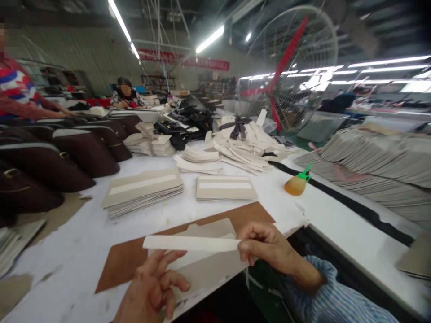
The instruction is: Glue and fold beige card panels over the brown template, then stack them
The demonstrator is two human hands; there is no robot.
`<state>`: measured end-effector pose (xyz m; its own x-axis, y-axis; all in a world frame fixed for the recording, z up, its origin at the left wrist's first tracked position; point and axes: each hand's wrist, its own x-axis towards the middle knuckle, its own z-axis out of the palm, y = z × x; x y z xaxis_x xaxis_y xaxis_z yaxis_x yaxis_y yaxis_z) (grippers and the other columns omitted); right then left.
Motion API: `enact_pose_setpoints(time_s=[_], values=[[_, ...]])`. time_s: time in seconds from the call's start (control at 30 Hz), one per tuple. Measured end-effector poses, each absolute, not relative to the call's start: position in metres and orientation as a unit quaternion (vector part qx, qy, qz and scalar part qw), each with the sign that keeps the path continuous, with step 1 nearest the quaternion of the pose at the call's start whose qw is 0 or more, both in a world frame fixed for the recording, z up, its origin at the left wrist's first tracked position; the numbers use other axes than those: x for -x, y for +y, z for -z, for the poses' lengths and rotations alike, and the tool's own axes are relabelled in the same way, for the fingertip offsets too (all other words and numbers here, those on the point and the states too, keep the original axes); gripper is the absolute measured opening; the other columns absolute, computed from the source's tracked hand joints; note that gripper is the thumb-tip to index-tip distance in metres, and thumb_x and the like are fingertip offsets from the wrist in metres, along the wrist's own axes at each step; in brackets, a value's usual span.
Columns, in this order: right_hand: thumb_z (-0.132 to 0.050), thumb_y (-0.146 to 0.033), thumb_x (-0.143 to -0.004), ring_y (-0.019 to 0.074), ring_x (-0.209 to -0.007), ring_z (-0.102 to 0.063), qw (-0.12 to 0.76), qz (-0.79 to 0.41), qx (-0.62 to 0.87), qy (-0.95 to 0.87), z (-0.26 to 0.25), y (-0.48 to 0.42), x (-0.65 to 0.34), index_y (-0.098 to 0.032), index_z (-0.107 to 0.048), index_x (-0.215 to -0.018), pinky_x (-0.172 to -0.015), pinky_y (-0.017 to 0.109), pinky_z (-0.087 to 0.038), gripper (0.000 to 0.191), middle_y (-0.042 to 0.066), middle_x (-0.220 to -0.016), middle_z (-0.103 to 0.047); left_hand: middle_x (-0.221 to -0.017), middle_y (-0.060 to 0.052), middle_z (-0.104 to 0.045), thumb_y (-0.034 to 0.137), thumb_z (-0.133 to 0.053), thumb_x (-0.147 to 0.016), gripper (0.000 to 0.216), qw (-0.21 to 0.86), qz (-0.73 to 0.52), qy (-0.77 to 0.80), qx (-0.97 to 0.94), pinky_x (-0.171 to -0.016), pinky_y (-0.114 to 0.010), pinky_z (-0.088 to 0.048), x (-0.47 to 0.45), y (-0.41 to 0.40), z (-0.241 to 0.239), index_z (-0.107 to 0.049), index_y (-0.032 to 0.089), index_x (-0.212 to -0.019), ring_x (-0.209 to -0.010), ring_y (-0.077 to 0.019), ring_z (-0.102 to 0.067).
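My right hand point(266, 246) pinches the right end of a long white strip point(191, 243) between thumb and fingers. The strip is held over a beige board panel point(208, 271) at the table's near edge. My left hand point(156, 282) has its fingers apart, just below the strip's left part; whether a fingertip touches the strip I cannot tell. Beneath the panel lies a brown sheet point(124, 262). Farther back are a stack of beige panels point(144, 186) and a smaller stack point(226, 187), each topped with a white strip.
Dark brown bags point(84, 152) line the left side. A glue bottle point(296, 185) with a green nozzle stands right. Behind are loose white pieces point(242, 143), black pieces point(185, 119) and a large fan point(289, 72). Panel piles point(377, 157) fill the right; two people work farther off.
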<state>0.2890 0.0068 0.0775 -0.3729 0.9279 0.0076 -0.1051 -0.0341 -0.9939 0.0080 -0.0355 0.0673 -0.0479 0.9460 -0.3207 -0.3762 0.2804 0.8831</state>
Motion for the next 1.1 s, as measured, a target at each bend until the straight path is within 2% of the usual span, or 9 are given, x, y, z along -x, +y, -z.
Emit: enact_pose_setpoints(time_s=[0.03, 0.13, 0.2, 0.33, 0.47, 0.57, 0.73, 0.9, 1.1], values=[[-0.082, -0.05, -0.081, 0.0086, -0.05, -0.055, 0.391, -0.641, 0.369, -0.548, -0.07, -0.001, -0.284, -0.018, -0.069, -0.08, -0.048, 0.02, -0.041, 0.034, 0.001, -0.064, -0.069, -0.106, -0.01, -0.076, 0.088, -0.075, -0.054, 0.091, 0.624, -0.552, 0.485, -0.265, -0.029, -0.022, -0.034, -0.011, -0.04, -0.073, -0.067, 0.026, -0.119, -0.055, -0.0191, -0.064], [-0.079, -0.053, -0.083, 0.0079, -0.051, -0.053, 0.338, -0.672, 0.383, -0.536, -0.052, -0.012, -0.279, -0.018, -0.069, -0.081, -0.048, 0.02, -0.041, 0.037, 0.001, -0.064, -0.068, -0.074, 0.0, -0.07, 0.066, -0.084, -0.069, 0.071, 0.591, -0.577, 0.514, -0.231, -0.038, -0.018, -0.04, -0.015, -0.053, -0.084, -0.066, 0.026, -0.125, -0.054, -0.0132, -0.06], [-0.079, -0.055, -0.083, 0.0076, -0.051, -0.052, 0.329, -0.667, 0.4, -0.535, -0.047, -0.013, -0.281, -0.017, -0.069, -0.082, -0.049, 0.02, -0.041, 0.038, 0.001, -0.066, -0.068, -0.062, 0.003, -0.064, 0.057, -0.091, -0.064, 0.062, 0.576, -0.577, 0.535, -0.22, -0.042, -0.018, -0.043, -0.013, -0.059, -0.085, -0.07, 0.022, -0.112, -0.051, -0.0109, -0.056], [-0.077, -0.06, -0.083, 0.0069, -0.051, -0.048, 0.336, -0.621, 0.449, -0.548, -0.054, -0.007, -0.29, -0.018, -0.073, -0.087, -0.045, 0.019, -0.035, 0.042, -0.001, -0.068, -0.061, -0.067, 0.002, -0.069, 0.049, -0.097, -0.051, 0.051, 0.525, -0.606, 0.57, -0.18, -0.045, -0.016, -0.045, -0.009, -0.058, -0.081, -0.069, 0.019, -0.082, -0.056, -0.0092, -0.059], [-0.075, -0.065, -0.08, 0.0087, -0.053, -0.049, 0.32, -0.589, 0.48, -0.566, -0.064, 0.006, -0.295, -0.02, -0.074, -0.09, -0.045, 0.022, -0.036, 0.047, -0.001, -0.075, -0.057, -0.068, 0.003, -0.069, 0.036, -0.095, -0.05, 0.043, 0.477, -0.629, 0.59, -0.168, -0.053, -0.017, -0.052, -0.006, -0.051, -0.081, -0.066, 0.019, -0.076, -0.059, -0.0094, -0.062], [-0.074, -0.063, -0.08, 0.0102, -0.055, -0.05, 0.305, -0.574, 0.509, -0.564, -0.065, 0.018, -0.296, -0.02, -0.07, -0.094, -0.051, 0.023, -0.038, 0.045, -0.003, -0.068, -0.056, -0.069, 0.001, -0.07, 0.041, -0.093, -0.052, 0.043, 0.473, -0.62, 0.597, -0.19, -0.052, -0.018, -0.051, -0.001, -0.048, -0.079, -0.066, 0.019, -0.077, -0.059, -0.0104, -0.062], [-0.072, -0.054, -0.081, 0.0125, -0.063, -0.052, 0.295, -0.485, 0.54, -0.622, -0.063, 0.038, -0.3, -0.02, -0.068, -0.08, -0.059, 0.026, -0.04, 0.034, -0.002, -0.068, -0.06, -0.06, 0.002, -0.063, 0.064, -0.075, -0.071, 0.046, 0.413, -0.518, 0.681, -0.311, -0.05, -0.02, -0.04, 0.014, -0.044, -0.071, -0.066, 0.019, -0.073, -0.054, -0.0103, -0.052], [-0.068, -0.051, -0.082, 0.0142, -0.065, -0.054, 0.277, -0.445, 0.552, -0.648, -0.063, 0.052, -0.299, -0.02, -0.072, -0.081, -0.062, 0.029, -0.041, 0.032, 0.0, -0.07, -0.064, -0.064, 0.002, -0.067, 0.058, -0.057, -0.083, 0.039, 0.238, -0.358, 0.778, -0.458, -0.064, -0.029, -0.043, 0.02, -0.034, -0.07, -0.069, 0.023, -0.073, -0.064, -0.0172, -0.061], [-0.074, -0.052, -0.075, 0.0119, -0.058, -0.051, 0.294, -0.492, 0.555, -0.603, -0.062, 0.066, -0.294, -0.021, -0.067, -0.084, -0.053, 0.025, -0.041, 0.033, -0.002, -0.068, -0.062, -0.074, 0.001, -0.074, 0.05, -0.053, -0.086, 0.032, 0.188, -0.282, 0.807, -0.483, -0.07, -0.032, -0.042, 0.015, -0.019, -0.071, -0.07, 0.026, -0.074, -0.074, -0.0205, -0.067]])
